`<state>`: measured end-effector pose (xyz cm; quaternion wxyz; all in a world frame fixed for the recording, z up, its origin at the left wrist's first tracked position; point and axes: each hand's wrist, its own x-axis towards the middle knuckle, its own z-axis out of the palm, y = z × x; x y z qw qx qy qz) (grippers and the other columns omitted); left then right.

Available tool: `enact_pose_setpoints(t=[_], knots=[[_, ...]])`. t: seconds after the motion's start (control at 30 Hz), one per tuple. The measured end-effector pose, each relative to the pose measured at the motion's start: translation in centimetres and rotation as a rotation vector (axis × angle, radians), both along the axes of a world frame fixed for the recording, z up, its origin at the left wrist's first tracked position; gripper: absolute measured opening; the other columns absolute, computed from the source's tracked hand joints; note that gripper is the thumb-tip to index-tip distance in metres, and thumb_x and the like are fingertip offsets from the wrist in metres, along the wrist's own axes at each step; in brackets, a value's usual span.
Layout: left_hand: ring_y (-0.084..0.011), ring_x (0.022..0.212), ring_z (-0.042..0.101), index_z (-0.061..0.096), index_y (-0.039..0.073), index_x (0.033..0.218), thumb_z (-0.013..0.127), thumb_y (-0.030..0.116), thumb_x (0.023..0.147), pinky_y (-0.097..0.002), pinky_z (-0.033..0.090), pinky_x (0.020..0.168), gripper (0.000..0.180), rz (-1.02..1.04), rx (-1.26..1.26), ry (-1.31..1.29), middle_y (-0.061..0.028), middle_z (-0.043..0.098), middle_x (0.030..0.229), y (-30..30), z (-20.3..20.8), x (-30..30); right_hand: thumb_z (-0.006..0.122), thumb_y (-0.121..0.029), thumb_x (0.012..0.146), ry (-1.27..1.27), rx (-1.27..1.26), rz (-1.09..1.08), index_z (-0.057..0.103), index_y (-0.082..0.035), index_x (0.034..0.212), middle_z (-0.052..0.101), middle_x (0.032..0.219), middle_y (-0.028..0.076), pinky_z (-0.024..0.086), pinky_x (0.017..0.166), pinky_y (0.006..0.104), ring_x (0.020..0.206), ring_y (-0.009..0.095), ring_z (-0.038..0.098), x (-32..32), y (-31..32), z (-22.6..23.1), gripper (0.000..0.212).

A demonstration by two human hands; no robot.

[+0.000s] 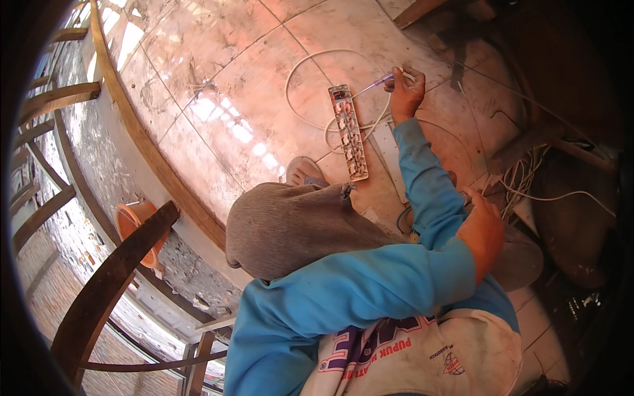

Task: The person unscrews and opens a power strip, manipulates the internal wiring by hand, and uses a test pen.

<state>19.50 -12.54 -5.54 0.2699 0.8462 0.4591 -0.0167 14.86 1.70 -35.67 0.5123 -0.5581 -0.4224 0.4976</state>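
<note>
- My right hand (405, 94) grips the purple-handled screwdriver (380, 82), fingers closed near the handle's back end, shaft slanting down to my left.
- The opened socket strip (352, 145) lies lengthwise in front of me on the tiled floor (218, 79), its metal contacts facing up. The screwdriver tip is by its far end, on the right edge; I can't tell whether it touches.
- My left hand (485, 231) is back by my right sleeve (426, 178), well away from the strip. Its fingers are partly hidden, so I can't tell if they close on anything.
- I take the step to be work on the strip's insides, and nothing seems to brace it. A free hand on its near end would stop it sliding or twisting.
- For a screw, I'd want the shaft steeper and in line with it; for prying, a low angle and light pressure, since thin contacts could bend.
- The white cable (286, 84) loops around the far end. I can't see whether it is live, so I should check it's unplugged before touching metal.
- My sandalled foot (307, 174) is near the strip; a slipping tip should point away from it.
</note>
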Motion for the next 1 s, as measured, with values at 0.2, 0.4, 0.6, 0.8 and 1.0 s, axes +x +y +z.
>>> enact_pose_setpoints(t=[0.2, 0.4, 0.6, 0.8, 1.0], knots=[[-0.0414, 0.117, 0.054, 0.065, 0.003, 0.122, 0.051, 0.025, 0.091, -0.0645, 0.039, 0.096, 0.04, 0.028, -0.018, -0.038, -0.0223, 0.058, 0.125, 0.2, 0.1, -0.1, 0.068, -0.01, 0.091, -0.06, -0.007, 0.061, 0.046, 0.001, 0.109, 0.067, 0.08, 0.016, 0.055, 0.052, 0.0284, 0.061, 0.018, 0.065, -1.1, 0.5, -1.5, 0.031], [-0.0424, 0.119, 0.053, 0.058, 0.0, 0.129, 0.048, 0.026, 0.093, -0.0638, 0.039, 0.097, 0.046, 0.009, -0.009, -0.018, -0.0228, 0.056, 0.129, 0.6, 0.9, -1.2, 0.068, -0.01, 0.091, -0.115, -0.023, 0.074, 0.047, -0.001, 0.108, 0.067, 0.08, 0.015, 0.056, 0.054, 0.029, 0.063, 0.018, 0.065, -1.8, 0.6, -2.1, 0.029], [-0.0417, 0.121, 0.052, 0.056, 0.001, 0.131, 0.048, 0.026, 0.094, -0.0648, 0.039, 0.097, 0.046, 0.015, -0.017, -0.017, -0.0224, 0.055, 0.131, 1.0, 1.0, -1.2, 0.07, -0.01, 0.088, -0.114, -0.007, 0.015, 0.054, -0.002, 0.101, 0.068, 0.073, 0.013, 0.054, 0.051, 0.0278, 0.058, 0.015, 0.065, -2.4, 0.8, -2.5, 0.022], [-0.0433, 0.114, 0.057, 0.056, -0.006, 0.128, 0.051, 0.023, 0.093, -0.0585, 0.039, 0.099, 0.045, 0.053, 0.016, -0.083, -0.0247, 0.06, 0.119, 0.7, 0.9, -1.7, 0.071, -0.01, 0.088, -0.133, -0.002, 0.023, 0.054, -0.003, 0.1, 0.068, 0.072, 0.012, 0.054, 0.051, 0.028, 0.058, 0.015, 0.066, -2.4, 0.8, -2.3, 0.022], [-0.0438, 0.115, 0.056, 0.054, -0.006, 0.129, 0.051, 0.023, 0.093, -0.0583, 0.039, 0.099, 0.047, 0.042, 0.016, -0.102, -0.0252, 0.059, 0.119, 0.7, 1.0, -2.0, 0.071, -0.01, 0.088, -0.139, -0.001, 0.037, 0.055, -0.003, 0.099, 0.068, 0.073, 0.012, 0.054, 0.051, 0.0282, 0.058, 0.015, 0.065, -2.1, 0.7, -2.4, 0.021]])
